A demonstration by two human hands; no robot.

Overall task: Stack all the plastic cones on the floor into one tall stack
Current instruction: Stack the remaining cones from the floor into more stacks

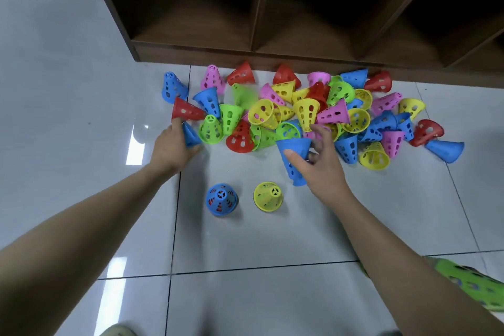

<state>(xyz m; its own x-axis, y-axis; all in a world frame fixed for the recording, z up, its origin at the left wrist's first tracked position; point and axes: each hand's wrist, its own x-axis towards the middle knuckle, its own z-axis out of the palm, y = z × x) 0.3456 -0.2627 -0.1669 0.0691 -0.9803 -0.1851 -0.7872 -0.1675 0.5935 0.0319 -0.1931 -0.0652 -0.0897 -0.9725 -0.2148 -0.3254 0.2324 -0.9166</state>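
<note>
A heap of several plastic cones (305,109) in red, blue, green, yellow and pink lies on the floor before a wooden shelf. My left hand (174,144) grips a blue cone (191,135) at the heap's left edge, beside a red cone (186,112). My right hand (319,161) holds another blue cone (293,161), lifted at the heap's front, with its wide end pointing up and away from me. Nearer to me two cones stand upright on the tiles: a blue cone (221,199) with red showing through its holes, and a yellow cone (268,196).
The dark wooden shelf unit (272,54) with open compartments borders the far side of the heap. Glossy white floor tiles (245,240) spread around the upright cones. A green perforated shoe (471,284) is at the lower right, another shoe (120,331) at the bottom edge.
</note>
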